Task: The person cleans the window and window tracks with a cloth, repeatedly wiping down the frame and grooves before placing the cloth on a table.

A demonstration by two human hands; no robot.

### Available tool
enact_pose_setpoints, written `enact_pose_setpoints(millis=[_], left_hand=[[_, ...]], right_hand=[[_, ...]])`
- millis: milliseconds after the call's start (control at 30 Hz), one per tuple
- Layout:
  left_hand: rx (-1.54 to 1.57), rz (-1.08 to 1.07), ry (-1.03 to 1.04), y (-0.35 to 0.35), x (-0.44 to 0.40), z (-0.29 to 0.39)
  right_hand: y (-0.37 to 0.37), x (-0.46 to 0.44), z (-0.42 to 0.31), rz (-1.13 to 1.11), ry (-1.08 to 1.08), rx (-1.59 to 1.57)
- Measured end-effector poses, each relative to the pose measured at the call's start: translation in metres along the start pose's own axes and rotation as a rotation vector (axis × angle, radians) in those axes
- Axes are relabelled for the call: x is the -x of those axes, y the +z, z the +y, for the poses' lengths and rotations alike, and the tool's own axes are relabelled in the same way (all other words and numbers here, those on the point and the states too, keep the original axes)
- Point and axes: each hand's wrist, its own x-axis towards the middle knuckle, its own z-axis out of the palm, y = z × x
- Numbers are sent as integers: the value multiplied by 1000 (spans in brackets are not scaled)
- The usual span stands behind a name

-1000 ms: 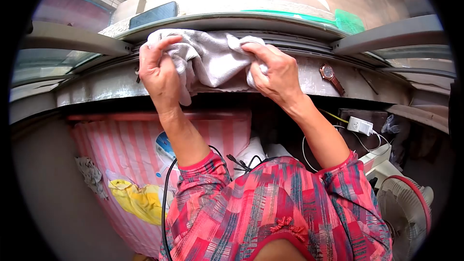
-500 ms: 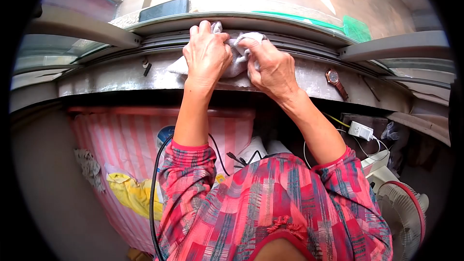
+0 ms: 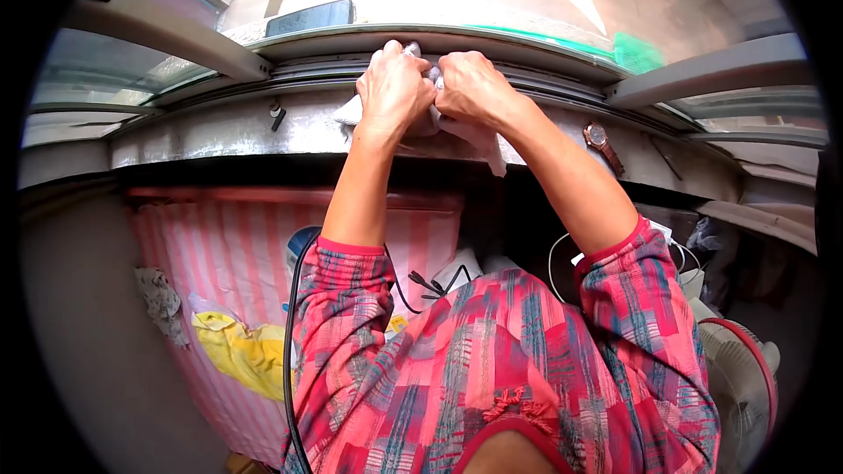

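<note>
Both hands are at the window track (image 3: 307,79), gripping a pale grey cloth (image 3: 479,140). My left hand (image 3: 393,92) is closed on the cloth's left part, with a bunched tip poking up past the fingers. Beside it, my right hand (image 3: 474,88) has its fingers curled round the cloth, knuckles upward. A loose end of the cloth hangs below the right hand over the sill's front edge. Much of the cloth is hidden under the hands, and I cannot see how far it reaches into the track.
On the sill (image 3: 219,136) lie a small black object (image 3: 278,117) at left and a wristwatch (image 3: 601,142) at right. Beyond the track are a phone (image 3: 309,17) and a green fly swatter (image 3: 634,53). Below are a yellow cloth (image 3: 237,351), a black cable (image 3: 290,369) and a fan (image 3: 742,377).
My right hand has turned over, knuckles up, and moved closer to the left hand. The cloth is bunched tighter, and one end now hangs over the sill's edge.
</note>
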Motion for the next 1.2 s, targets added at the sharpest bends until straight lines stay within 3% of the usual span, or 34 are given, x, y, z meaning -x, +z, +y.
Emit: enact_pose_setpoints(millis=[67, 133, 200, 267, 367, 467, 533, 600, 633, 667, 700, 800, 967, 1067, 1133, 1167, 1200], left_hand=[[39, -33, -17, -5, -1, 3], [103, -102, -48, -12, -6, 2], [213, -315, -88, -18, -18, -5], [313, -456, -74, -17, -27, -14], [511, -591, -142, -29, -29, -12], [505, -452, -145, -22, -19, -9], [715, -215, 43, -5, 6, -8], [615, -100, 133, 6, 41, 4], [738, -59, 165, 17, 62, 12], [846, -112, 138, 26, 83, 21], [942, -294, 19, 28, 103, 34], [1111, -388, 144, 42, 140, 59], [912, -444, 153, 103, 163, 81], [603, -535, 100, 94, 162, 85], [573, -470, 60, 83, 160, 88], [632, -316, 148, 82, 160, 86], [686, -449, 66, 76, 157, 87]], right_hand=[[-6, -6, -2, -113, -28, -4], [-7, -10, -2, -78, -25, -11], [-14, -11, -6, -130, 59, -135], [-12, -10, 5, -143, 188, -451], [4, -9, 21, -106, 172, -764], [26, 7, 30, 87, 156, -1030], [28, 31, 34, 141, 38, -1180], [30, 74, 35, 234, 5, -1089], [30, 100, 40, 242, 17, -978], [28, 125, 46, 248, 28, -864], [24, 151, 46, 229, 92, -849], [17, 205, 61, 163, 204, -850], [38, 248, 89, 152, 244, -440], [48, 258, 95, 226, 237, -429], [44, 259, 96, 173, 266, -305], [39, 256, 94, 118, 292, -180], [30, 255, 89, 119, 284, -165]])
